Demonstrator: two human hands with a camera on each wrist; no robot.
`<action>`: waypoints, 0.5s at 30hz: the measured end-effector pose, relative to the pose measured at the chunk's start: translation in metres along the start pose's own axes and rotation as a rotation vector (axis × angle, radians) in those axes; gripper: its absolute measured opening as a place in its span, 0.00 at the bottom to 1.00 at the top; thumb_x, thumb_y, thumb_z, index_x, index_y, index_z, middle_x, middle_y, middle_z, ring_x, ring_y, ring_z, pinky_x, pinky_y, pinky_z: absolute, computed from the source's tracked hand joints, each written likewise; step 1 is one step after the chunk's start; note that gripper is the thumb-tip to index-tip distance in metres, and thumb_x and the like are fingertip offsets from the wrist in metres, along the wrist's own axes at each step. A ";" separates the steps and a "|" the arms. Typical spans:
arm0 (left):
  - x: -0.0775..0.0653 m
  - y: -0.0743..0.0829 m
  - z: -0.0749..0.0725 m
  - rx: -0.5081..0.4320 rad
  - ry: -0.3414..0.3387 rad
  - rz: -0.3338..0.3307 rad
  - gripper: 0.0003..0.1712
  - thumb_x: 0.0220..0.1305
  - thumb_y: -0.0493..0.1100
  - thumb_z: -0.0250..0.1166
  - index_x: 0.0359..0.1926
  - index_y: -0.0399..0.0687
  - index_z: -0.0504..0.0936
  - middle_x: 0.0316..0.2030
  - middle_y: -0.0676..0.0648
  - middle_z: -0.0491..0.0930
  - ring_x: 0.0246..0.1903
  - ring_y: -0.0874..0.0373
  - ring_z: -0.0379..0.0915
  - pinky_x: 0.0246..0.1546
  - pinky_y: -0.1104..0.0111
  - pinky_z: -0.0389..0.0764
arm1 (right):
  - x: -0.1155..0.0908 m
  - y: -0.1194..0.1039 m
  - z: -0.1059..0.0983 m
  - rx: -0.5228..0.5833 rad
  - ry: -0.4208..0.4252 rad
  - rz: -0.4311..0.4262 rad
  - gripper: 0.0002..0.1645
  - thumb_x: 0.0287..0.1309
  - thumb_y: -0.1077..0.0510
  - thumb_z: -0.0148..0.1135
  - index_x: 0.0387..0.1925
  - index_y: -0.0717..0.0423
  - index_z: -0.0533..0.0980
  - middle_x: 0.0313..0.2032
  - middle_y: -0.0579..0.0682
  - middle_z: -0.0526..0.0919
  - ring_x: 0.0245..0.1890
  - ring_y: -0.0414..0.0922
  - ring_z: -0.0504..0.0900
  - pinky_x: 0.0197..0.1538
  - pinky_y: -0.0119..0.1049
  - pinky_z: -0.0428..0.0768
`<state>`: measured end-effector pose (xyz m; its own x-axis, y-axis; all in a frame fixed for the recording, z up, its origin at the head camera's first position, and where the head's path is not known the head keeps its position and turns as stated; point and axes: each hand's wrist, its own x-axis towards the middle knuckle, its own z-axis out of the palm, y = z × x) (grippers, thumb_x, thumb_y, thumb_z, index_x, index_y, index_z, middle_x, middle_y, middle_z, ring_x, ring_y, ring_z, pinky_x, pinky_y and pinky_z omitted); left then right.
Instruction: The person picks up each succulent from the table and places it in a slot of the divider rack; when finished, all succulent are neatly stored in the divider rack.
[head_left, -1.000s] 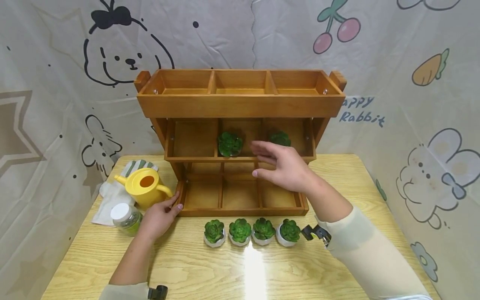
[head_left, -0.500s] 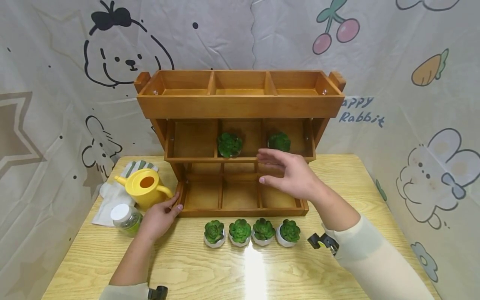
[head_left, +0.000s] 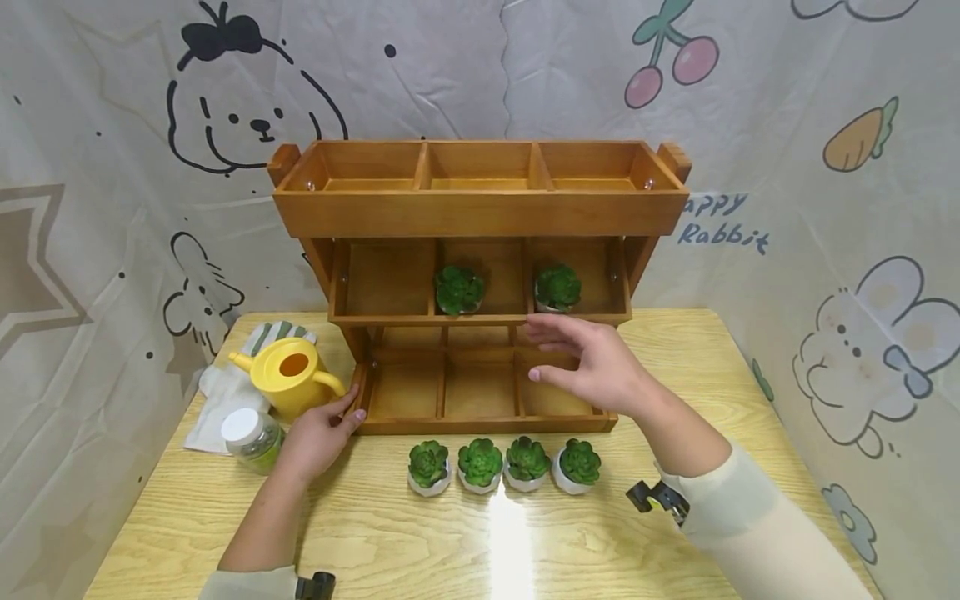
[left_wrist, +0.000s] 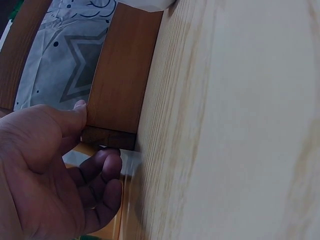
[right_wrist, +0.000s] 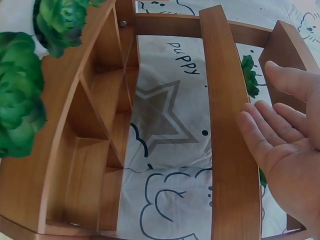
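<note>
A three-tier wooden shelf (head_left: 480, 215) divided into compartments stands in front of me. My left hand (head_left: 318, 437) pinches the left end of its bottom tier; in the left wrist view the thumb lies on one side of the wooden corner (left_wrist: 120, 85) and curled fingers on the other. My right hand (head_left: 596, 362) hovers with loosely extended fingers before the right part of the shelf, holding nothing. Two potted succulents sit in the middle tier, one in the center compartment (head_left: 460, 289), another in the right one (head_left: 558, 287). Several more succulents (head_left: 480, 461) in white pots line the table before the shelf.
Left of the shelf are a yellow watering can (head_left: 292, 379), a jar with a white lid (head_left: 251, 437) and a striped cloth (head_left: 225, 400). Printed fabric (head_left: 787, 183) hangs around the back and sides of the wooden table (head_left: 405, 550).
My right hand has drawn right and down, away from the middle tier, uncovering the succulent in its right compartment. The left hand has stayed at the shelf's corner.
</note>
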<state>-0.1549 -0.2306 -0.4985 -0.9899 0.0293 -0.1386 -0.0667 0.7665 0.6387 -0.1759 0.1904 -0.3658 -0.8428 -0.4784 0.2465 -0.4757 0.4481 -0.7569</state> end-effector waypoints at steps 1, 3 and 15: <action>0.000 0.000 0.000 0.000 0.000 0.001 0.32 0.78 0.58 0.58 0.77 0.54 0.68 0.67 0.33 0.73 0.66 0.30 0.69 0.62 0.36 0.70 | -0.001 0.001 0.000 -0.001 0.000 0.001 0.38 0.60 0.61 0.76 0.71 0.55 0.73 0.62 0.48 0.82 0.58 0.47 0.84 0.60 0.39 0.81; 0.000 0.000 0.000 0.000 0.001 0.001 0.32 0.78 0.58 0.58 0.77 0.54 0.68 0.67 0.33 0.73 0.65 0.31 0.69 0.62 0.36 0.70 | -0.004 0.003 0.000 0.004 0.000 0.003 0.38 0.60 0.61 0.76 0.70 0.55 0.73 0.62 0.49 0.82 0.59 0.48 0.84 0.60 0.40 0.81; 0.000 0.000 0.000 -0.001 0.011 0.014 0.32 0.78 0.57 0.59 0.76 0.53 0.69 0.66 0.32 0.75 0.62 0.33 0.74 0.60 0.38 0.73 | -0.018 0.018 0.004 -0.028 -0.011 -0.004 0.37 0.58 0.61 0.78 0.68 0.58 0.75 0.61 0.52 0.83 0.59 0.51 0.84 0.61 0.44 0.81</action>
<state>-0.1548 -0.2308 -0.4981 -0.9920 0.0329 -0.1216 -0.0532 0.7657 0.6409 -0.1686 0.2042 -0.3861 -0.8384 -0.4883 0.2423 -0.4857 0.4674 -0.7387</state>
